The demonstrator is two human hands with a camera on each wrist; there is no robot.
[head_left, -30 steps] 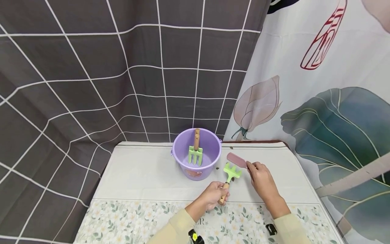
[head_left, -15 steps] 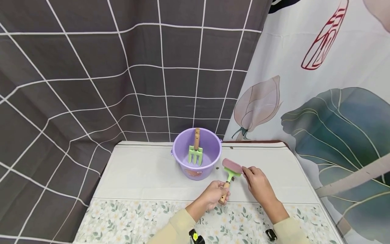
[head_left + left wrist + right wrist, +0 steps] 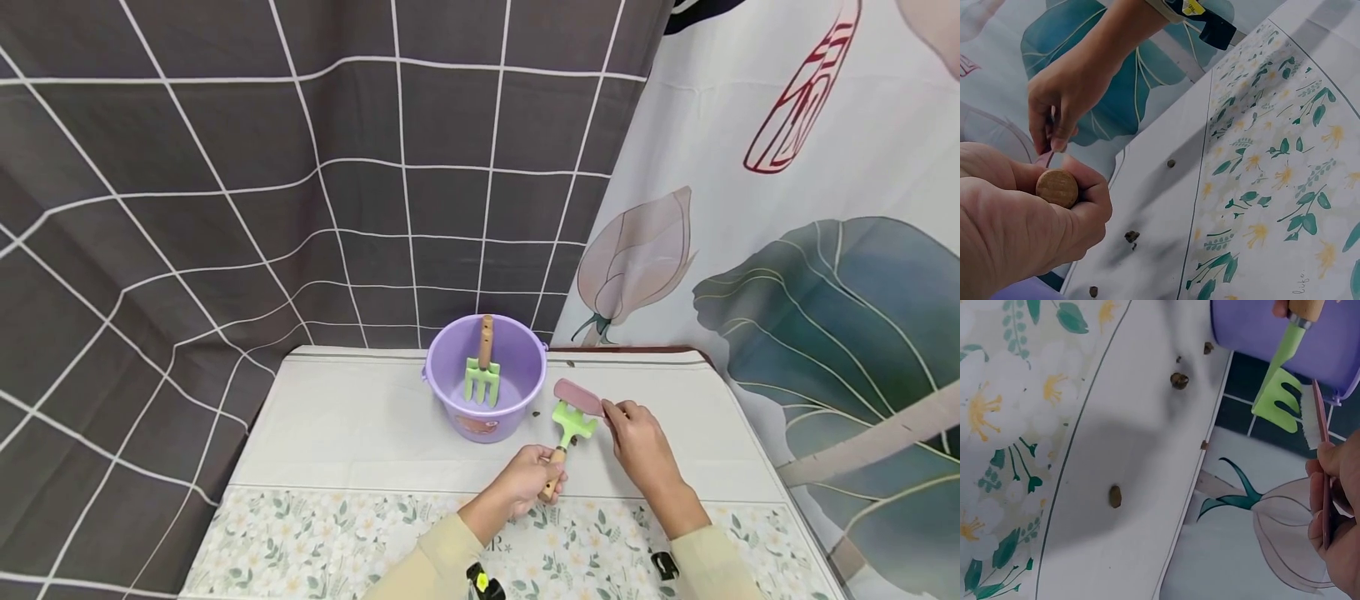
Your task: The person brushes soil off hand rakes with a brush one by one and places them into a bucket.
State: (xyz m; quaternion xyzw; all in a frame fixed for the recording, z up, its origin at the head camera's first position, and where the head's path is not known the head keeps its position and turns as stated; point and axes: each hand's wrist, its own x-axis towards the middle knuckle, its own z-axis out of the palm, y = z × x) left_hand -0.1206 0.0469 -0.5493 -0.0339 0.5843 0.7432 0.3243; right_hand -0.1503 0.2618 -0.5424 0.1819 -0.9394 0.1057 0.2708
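Observation:
In the head view my left hand [image 3: 522, 483] grips the wooden handle of a small green hand rake [image 3: 573, 422], its tines pointing away and up. The round end of that handle shows in the left wrist view. My right hand [image 3: 643, 444] pinches the handle of a pink brush [image 3: 579, 396]. White bristles [image 3: 1311, 417] under the brush face the rake's tines in the right wrist view. Brush and rake are close together above the table; whether they touch I cannot tell. To their left a purple bucket [image 3: 477, 428] holds a second green hand rake [image 3: 482, 382], handle upward.
Small brown bits [image 3: 1179, 380] lie on the white table cover [image 3: 352, 417], below and around the tools. The cover's near part has a floral print [image 3: 322, 542]. A dark checked curtain [image 3: 442, 200] and a white printed curtain [image 3: 720, 133] hang behind the table.
My right hand moved the brush leftward and down over the rake's tines, then back up and right. My left hand and the rake stay nearly in place.

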